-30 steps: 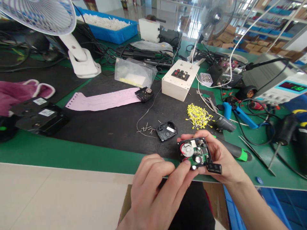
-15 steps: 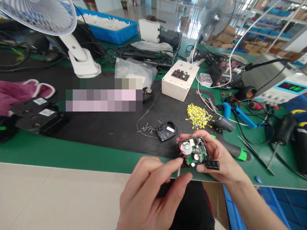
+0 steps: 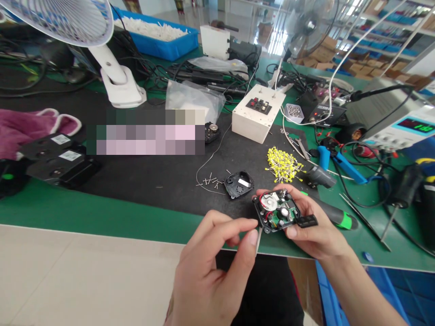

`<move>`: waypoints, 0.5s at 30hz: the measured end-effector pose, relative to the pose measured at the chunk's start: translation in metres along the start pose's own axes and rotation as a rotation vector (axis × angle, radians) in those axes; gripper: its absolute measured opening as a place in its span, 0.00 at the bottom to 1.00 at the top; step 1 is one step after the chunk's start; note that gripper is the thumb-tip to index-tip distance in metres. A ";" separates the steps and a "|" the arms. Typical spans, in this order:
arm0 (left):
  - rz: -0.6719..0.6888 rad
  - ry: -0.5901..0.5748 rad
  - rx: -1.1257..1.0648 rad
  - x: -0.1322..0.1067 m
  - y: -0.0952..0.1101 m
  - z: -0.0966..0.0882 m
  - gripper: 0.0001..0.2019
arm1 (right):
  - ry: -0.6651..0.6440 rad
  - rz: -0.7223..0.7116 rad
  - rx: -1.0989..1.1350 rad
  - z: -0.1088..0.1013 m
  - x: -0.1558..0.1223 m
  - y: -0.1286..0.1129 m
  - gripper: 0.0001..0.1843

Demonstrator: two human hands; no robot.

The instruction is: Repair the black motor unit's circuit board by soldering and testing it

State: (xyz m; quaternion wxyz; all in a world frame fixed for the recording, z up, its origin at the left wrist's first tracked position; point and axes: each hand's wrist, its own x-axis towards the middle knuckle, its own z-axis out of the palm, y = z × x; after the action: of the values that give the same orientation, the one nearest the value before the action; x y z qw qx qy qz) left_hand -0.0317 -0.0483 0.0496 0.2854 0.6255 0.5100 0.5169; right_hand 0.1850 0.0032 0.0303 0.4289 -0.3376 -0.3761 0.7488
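My right hand (image 3: 314,226) holds a black housing (image 3: 266,230) from the right, its open side up. Inside it sit a green circuit board (image 3: 277,218), a round silver part (image 3: 269,202) and red wires. A short black piece (image 3: 307,220) sticks out over my right fingers. My left hand (image 3: 217,258) is at the housing's near left corner, thumb and index tips drawn together in a pinch. Beside the thumb tip a thin white strip (image 3: 258,243) hangs down from the corner; whether the fingers grip it is unclear. A black cover (image 3: 239,184) lies on the mat behind.
Loose screws (image 3: 210,180) lie left of the cover, and a pile of yellow-headed parts (image 3: 284,164) lies right of it. Behind stands a white box (image 3: 253,118) with switches. On the right are blue-handled pliers (image 3: 346,165), a screwdriver (image 3: 396,203) and a power supply (image 3: 397,122).
My left thumb has moved up toward the index tip, narrowing the gap between them. The housing has turned slightly in my right hand and shifted a little to the right.
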 end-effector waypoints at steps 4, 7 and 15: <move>0.163 -0.054 0.056 0.000 -0.006 0.002 0.14 | -0.006 -0.036 -0.068 0.001 0.001 -0.001 0.38; 0.232 -0.091 0.141 0.000 -0.009 0.002 0.13 | -0.049 -0.090 -0.134 0.003 0.001 0.000 0.37; 0.453 -0.057 0.334 -0.002 -0.009 -0.004 0.15 | -0.093 -0.173 -0.205 0.003 -0.001 0.003 0.35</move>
State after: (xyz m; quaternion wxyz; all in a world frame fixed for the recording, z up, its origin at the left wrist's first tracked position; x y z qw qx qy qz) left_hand -0.0382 -0.0483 0.0419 0.0696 0.7761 0.4274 0.4585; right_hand 0.1816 0.0004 0.0292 0.4375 -0.3108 -0.4976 0.6814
